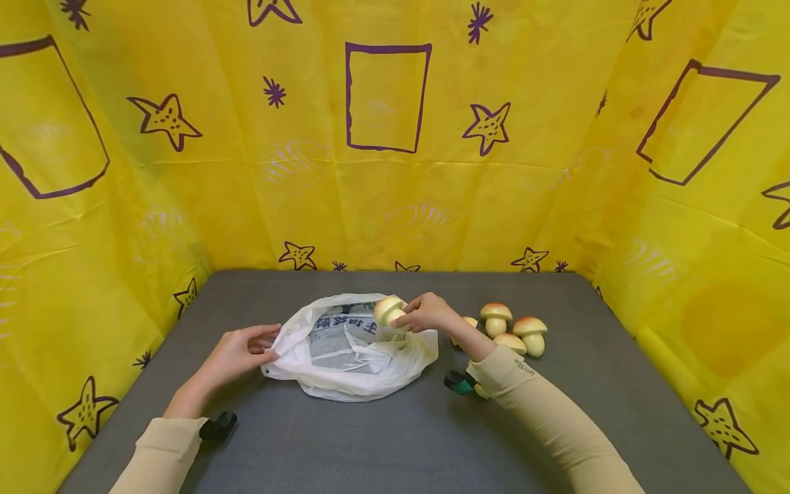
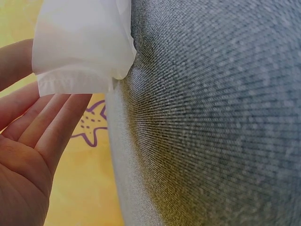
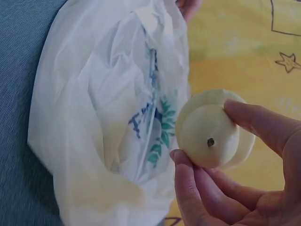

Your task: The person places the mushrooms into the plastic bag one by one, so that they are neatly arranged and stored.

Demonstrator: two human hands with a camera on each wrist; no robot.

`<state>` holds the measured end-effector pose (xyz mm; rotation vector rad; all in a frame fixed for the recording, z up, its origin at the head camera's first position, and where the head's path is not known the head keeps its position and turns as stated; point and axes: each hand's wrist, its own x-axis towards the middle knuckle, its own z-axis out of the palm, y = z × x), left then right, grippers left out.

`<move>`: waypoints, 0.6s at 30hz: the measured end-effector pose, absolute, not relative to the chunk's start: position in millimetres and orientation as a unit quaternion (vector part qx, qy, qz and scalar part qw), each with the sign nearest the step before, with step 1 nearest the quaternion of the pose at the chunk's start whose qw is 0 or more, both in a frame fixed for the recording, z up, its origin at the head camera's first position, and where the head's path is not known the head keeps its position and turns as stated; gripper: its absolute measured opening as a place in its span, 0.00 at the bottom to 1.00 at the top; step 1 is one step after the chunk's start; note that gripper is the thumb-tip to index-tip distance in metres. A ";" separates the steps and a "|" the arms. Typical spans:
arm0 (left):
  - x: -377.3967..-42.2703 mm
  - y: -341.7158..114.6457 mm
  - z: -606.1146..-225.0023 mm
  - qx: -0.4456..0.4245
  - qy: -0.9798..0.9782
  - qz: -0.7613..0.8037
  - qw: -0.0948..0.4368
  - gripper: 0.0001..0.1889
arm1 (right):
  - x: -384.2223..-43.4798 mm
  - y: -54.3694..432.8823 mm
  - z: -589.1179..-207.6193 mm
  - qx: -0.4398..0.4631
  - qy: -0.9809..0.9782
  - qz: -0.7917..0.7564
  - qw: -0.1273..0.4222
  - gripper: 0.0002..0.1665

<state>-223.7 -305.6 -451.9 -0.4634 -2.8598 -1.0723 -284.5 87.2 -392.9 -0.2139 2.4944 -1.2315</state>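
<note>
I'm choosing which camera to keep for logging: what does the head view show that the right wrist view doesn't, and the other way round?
Only the head view: the loose mushrooms on the table and the beige sleeves.

Only the right wrist view: the dark spot on the stem's end.

Both: the right hand pinching the held mushroom, the white bag, the table and the yellow cloth.

Soft light (wrist views dimmer)

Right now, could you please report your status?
Right fingers hold mushroom near open white bag. Left fingers at its rim. Nothing visibly in the way.
</note>
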 end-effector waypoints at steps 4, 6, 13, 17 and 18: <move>-224.1 -305.2 -451.1 -0.147 -0.925 -0.348 0.028 0.29 | -287.0 76.1 -396.1 -0.068 0.873 -0.447 0.183 0.29; -224.3 -305.1 -450.7 -0.151 -0.925 -0.348 0.031 0.29 | -288.2 70.3 -397.9 -0.064 0.870 -0.452 0.186 0.29; -224.4 -304.9 -450.6 -0.156 -0.921 -0.355 0.033 0.29 | -293.7 51.2 -404.6 -0.057 0.875 -0.441 0.190 0.25; -224.1 -305.5 -451.5 -0.154 -0.922 -0.355 0.031 0.29 | -296.5 40.5 -408.0 -0.049 0.878 -0.436 0.193 0.20; -223.8 -305.7 -451.7 -0.156 -0.922 -0.354 0.032 0.29 | -296.9 37.9 -408.3 -0.046 0.877 -0.437 0.195 0.20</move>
